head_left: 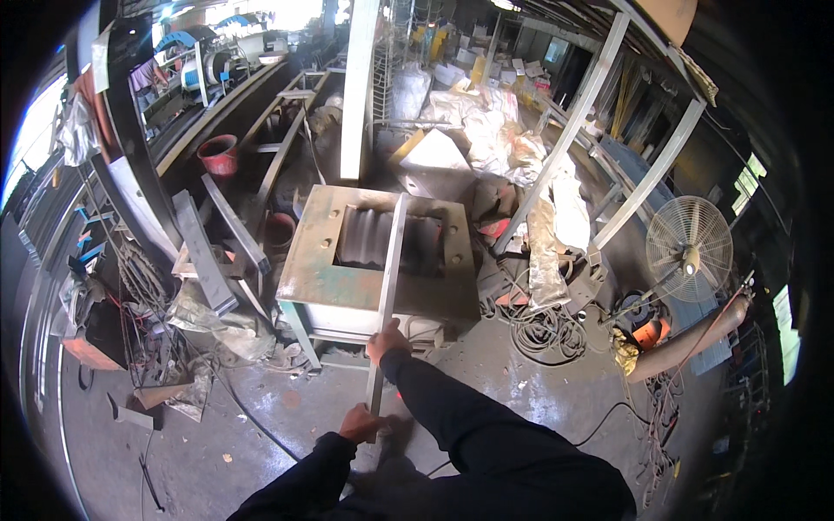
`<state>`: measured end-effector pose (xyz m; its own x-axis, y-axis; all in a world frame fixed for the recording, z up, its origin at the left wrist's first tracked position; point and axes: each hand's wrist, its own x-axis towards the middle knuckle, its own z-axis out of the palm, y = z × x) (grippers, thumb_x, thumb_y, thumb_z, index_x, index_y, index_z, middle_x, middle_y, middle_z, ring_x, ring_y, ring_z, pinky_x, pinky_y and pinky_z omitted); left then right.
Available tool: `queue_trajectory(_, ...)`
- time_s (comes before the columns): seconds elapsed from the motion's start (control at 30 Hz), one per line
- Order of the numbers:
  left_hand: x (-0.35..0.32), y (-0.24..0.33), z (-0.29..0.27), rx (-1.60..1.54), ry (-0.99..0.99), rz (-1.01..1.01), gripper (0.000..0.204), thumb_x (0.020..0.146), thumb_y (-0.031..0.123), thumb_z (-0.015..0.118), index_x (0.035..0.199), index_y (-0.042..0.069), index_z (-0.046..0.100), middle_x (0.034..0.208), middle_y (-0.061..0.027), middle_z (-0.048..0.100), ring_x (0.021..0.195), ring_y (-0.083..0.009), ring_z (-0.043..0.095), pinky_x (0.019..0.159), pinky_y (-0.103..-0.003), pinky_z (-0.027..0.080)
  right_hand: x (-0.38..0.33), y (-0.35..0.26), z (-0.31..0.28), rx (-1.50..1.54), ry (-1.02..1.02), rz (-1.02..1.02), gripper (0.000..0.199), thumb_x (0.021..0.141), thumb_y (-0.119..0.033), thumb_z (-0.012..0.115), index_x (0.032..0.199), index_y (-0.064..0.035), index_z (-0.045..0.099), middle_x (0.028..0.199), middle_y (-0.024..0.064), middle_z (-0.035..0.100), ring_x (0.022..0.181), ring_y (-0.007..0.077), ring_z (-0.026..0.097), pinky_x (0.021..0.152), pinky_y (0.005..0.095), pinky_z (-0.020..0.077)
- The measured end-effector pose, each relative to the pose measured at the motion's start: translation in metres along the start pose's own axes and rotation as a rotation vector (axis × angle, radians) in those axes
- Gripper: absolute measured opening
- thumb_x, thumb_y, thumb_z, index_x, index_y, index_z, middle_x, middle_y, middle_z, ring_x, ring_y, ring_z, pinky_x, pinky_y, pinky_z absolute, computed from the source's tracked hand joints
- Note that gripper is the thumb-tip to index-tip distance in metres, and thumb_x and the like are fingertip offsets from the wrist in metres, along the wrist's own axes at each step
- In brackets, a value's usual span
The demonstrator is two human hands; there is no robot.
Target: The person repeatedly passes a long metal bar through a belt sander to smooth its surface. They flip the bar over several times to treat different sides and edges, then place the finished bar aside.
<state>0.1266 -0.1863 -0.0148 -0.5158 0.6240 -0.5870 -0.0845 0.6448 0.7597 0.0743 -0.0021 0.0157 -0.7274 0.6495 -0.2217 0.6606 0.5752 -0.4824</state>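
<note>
A long, straight metal bar [391,269] reaches away from me, its far part lying over the dark rectangular opening [352,239] of a box-shaped metal machine [317,265]. Ribbed, blurred surfaces show inside that opening. My left hand [360,424] is closed round the bar's near end, low in front of me. Farther up, my right hand [387,341] also grips the bar, just short of the machine's front edge. Both sleeves are black. Whether the bar touches the machine's top I cannot tell.
Metal channels [204,252] and red buckets [218,155] stand left of the machine. At the right are a caged fan [690,247], a gas cylinder [695,340] and coiled cable [549,334]. White sacks [486,126] are heaped behind. Cables trail over the concrete floor [521,395].
</note>
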Motion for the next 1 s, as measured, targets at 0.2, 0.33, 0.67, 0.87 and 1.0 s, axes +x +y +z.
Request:
queue_trajectory(0.2, -0.064, -0.062, 0.0, 0.054, -0.01, -0.027, 0.042, 0.066, 0.03, 0.074, 0.082, -0.005, 0.058, 0.068, -0.015, 0.064, 0.06, -0.0249, 0.065, 0.055, -0.038, 0.052, -0.084, -0.01, 0.037, 0.073, 0.002, 0.102, 0.064, 0.087, -0.032, 0.053, 0.13, 0.0111, 0.034, 0.105, 0.0266, 0.066, 0.096, 0.0377, 0.066, 0.085, 0.0481, 0.0506)
queue_trajectory(0.33, -0.103, -0.098, -0.009, 0.09, -0.015, -0.025, 0.04, 0.067, 0.032, 0.073, 0.075, -0.005, 0.06, 0.062, -0.0149, 0.063, 0.057, -0.0248, 0.066, 0.055, -0.036, 0.052, -0.122, -0.007, 0.076, 0.061, 0.104, 0.007, 0.062, 0.087, -0.032, 0.052, 0.125, 0.0127, 0.034, 0.107, 0.0288, 0.065, 0.098, 0.0371, 0.067, 0.084, 0.0466, 0.0514)
queue_trajectory(0.67, -0.234, -0.171, -0.032, 0.658, 0.861, 0.236, 0.05, 0.062, 0.021, 0.069, 0.102, -0.002, 0.049, 0.094, -0.0191, 0.052, 0.091, -0.0394, 0.052, 0.081, -0.049, 0.045, -0.141, 0.005, 0.09, 0.681, -0.09, -0.035, 0.033, 0.081, -0.034, 0.071, 0.076, -0.0019, 0.065, 0.073, 0.0129, 0.067, 0.063, 0.0226, 0.064, 0.056, 0.0377, 0.051)
queue_trajectory(0.87, -0.296, -0.196, -0.043, 0.766, 1.048, 0.151, 0.059, 0.066, 0.01, 0.061, 0.121, -0.007, 0.045, 0.097, -0.0222, 0.054, 0.089, -0.0391, 0.052, 0.082, -0.048, 0.042, -0.139, -0.019, -0.016, 1.427, -0.081, -0.024, 0.02, 0.088, -0.021, 0.07, 0.098, -0.0042, 0.065, 0.088, 0.0032, 0.065, 0.078, 0.0139, 0.064, 0.066, 0.0311, 0.0563)
queue_trajectory(1.0, -0.312, -0.195, -0.044, 0.809, 1.196, 0.189, 0.046, 0.079, 0.007, 0.057, 0.122, -0.007, 0.049, 0.101, -0.0236, 0.056, 0.089, -0.0399, 0.055, 0.082, -0.048, 0.043, -0.148, -0.029, -0.061, 1.468, -0.063, -0.151, 0.028, 0.09, -0.022, 0.07, 0.105, -0.0002, 0.061, 0.092, 0.0067, 0.066, 0.079, 0.0172, 0.066, 0.066, 0.0308, 0.0562)
